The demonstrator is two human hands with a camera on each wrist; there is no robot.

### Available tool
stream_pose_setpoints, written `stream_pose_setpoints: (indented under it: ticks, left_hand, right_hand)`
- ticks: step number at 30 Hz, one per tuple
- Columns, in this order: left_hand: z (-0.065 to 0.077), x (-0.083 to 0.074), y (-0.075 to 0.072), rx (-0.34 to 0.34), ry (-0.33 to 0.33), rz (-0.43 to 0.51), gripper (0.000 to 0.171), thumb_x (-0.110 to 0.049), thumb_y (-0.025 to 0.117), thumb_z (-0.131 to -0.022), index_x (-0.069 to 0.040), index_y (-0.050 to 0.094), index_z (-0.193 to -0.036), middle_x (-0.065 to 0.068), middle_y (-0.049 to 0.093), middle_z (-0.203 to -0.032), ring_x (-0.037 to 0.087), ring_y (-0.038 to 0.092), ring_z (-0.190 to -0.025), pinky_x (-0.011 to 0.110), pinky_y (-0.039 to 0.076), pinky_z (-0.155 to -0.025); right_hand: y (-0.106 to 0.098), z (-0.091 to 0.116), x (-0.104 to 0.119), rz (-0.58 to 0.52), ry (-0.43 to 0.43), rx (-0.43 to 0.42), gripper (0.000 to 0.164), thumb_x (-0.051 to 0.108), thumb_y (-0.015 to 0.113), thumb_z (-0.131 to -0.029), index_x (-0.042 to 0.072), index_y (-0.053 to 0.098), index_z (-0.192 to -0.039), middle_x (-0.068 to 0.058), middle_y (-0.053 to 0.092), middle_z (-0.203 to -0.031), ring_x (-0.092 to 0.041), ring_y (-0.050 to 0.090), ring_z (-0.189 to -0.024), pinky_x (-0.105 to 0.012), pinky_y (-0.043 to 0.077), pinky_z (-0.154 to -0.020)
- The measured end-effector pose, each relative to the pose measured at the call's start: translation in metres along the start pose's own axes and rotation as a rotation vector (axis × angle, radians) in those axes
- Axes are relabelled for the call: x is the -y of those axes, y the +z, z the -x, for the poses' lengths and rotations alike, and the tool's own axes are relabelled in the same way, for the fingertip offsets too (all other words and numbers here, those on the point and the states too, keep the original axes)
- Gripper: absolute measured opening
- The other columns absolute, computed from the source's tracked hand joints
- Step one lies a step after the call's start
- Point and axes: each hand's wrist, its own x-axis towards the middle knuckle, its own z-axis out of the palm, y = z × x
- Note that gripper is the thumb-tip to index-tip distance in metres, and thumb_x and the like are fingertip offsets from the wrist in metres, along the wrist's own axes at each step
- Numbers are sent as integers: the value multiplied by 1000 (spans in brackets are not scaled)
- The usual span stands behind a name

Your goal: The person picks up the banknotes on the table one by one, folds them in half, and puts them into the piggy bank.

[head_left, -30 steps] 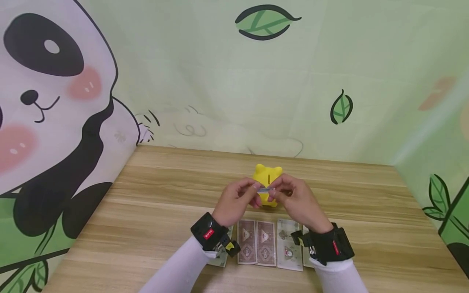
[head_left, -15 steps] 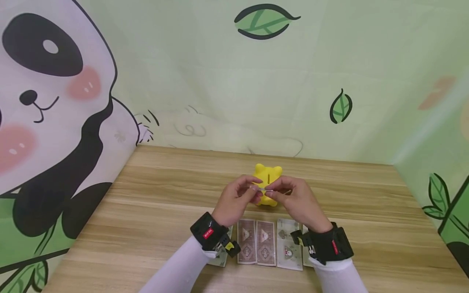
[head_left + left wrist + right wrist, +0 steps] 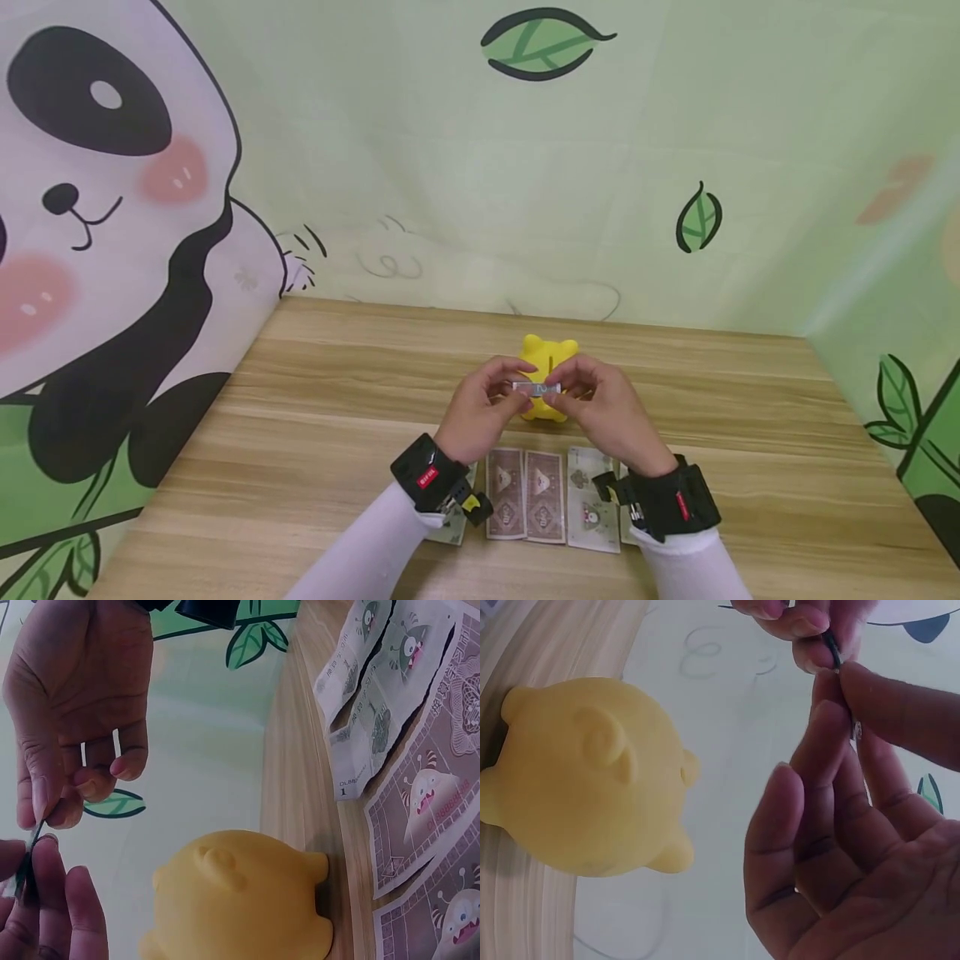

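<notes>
A: Item one, the slip point(image 3: 536, 389). Condition?
B: Folded narrow. Half a second ago it lay nearly edge-on to the head camera; it now shows a broader, printed face. The hands have scarcely moved.
A: Bearing on the work?
B: My judgement: the slip is being turned or pressed flat between the fingers, the handling unfinished.
A: Location?
B: Held in the air, above the yellow bank point(image 3: 538, 354) and apart from it, as both wrist views show.
A: Fingers?
B: Left hand point(image 3: 476, 412): thumb and forefinger pinching one end, the others loosely bent. Right hand point(image 3: 611, 412): thumb and forefinger pinching the other end, the rest likewise bent.
A: On the table point(image 3: 337, 375)?
B: The bank, upright; nearer the person, a row of notes: two brown notes point(image 3: 525, 498) side by side, a pale note point(image 3: 592, 500) to their right, all in their earlier places.
A: Obscured?
B: Further notes at both ends of the row, partly behind the wrist cameras point(image 3: 435, 475); in the left wrist view several are cut off by the frame. The slip's mark resembles a numeral but is too small to read. Its underside is unseen.
</notes>
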Motion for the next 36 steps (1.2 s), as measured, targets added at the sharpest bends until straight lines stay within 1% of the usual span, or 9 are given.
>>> stream_pose_setpoints:
  ticks: [6,8,10,16,20,23,27,33,36]
  left_hand:
    - [-1,1,0,2,-11,-15,25,-11,65,-101,-10,66,-126,17,73,-101,16,72,-85,32,60,-78]
    - [-1,2,0,8,-22,-10,22,-14,65,-102,-10,68,-124,16,74,-99,16,72,-84,39,62,-82]
    - [-1,2,0,19,-25,-5,18,-16,64,-103,-9,70,-118,15,74,-97,16,72,-84,40,63,-85]
    - [-1,3,-1,54,-3,-2,17,-16,61,-105,-3,71,-106,12,73,-91,28,71,-87,35,63,-84]
    - [0,1,0,54,-1,-19,14,-16,60,-106,-7,70,-103,11,74,-87,29,72,-85,49,62,-86]
    - [1,1,-1,51,2,-43,14,-17,59,-106,-9,70,-101,9,74,-86,23,72,-82,53,61,-87]
    - [1,1,-1,43,2,-57,14,-18,59,-106,-9,70,-101,9,75,-85,19,72,-80,54,61,-87]
    - [1,2,-1,38,-19,-62,13,-17,60,-105,-9,70,-102,8,76,-85,28,74,-82,46,63,-83]
    - [0,2,-1,37,-21,-57,15,-16,60,-105,-4,69,-103,10,76,-85,28,74,-82,50,63,-83]
  right_hand:
    - [-1,0,0,-24,-13,-45,22,3,79,-88,7,67,-107,-11,74,-94,-21,64,-81,-26,54,-69]
    - [-2,0,-1,-25,-15,-54,23,3,79,-87,7,68,-106,-10,75,-94,-21,64,-80,-26,54,-68]
    - [-2,0,0,-25,-13,-64,22,3,80,-86,9,70,-105,-9,76,-93,-21,64,-79,-27,53,-67]
    - [-2,0,0,-7,0,-78,20,3,82,-84,13,73,-99,-5,76,-87,-23,61,-75,-28,49,-64]
    - [-2,0,0,1,2,-69,20,3,82,-84,13,73,-100,-4,75,-85,-23,60,-74,-28,49,-64]
    - [-1,0,0,12,4,-62,20,4,81,-85,13,74,-102,-5,74,-86,-22,61,-75,-28,49,-64]
    - [-1,-1,-1,36,10,-41,18,9,80,-88,11,75,-105,-5,77,-93,-21,64,-80,-28,52,-67]
    - [-3,0,0,33,41,0,14,12,76,-93,6,75,-106,-9,78,-98,-19,66,-83,-29,55,-69]
    - [-4,0,1,31,48,22,14,11,74,-94,5,74,-107,-9,78,-97,-18,68,-82,-28,54,-68]
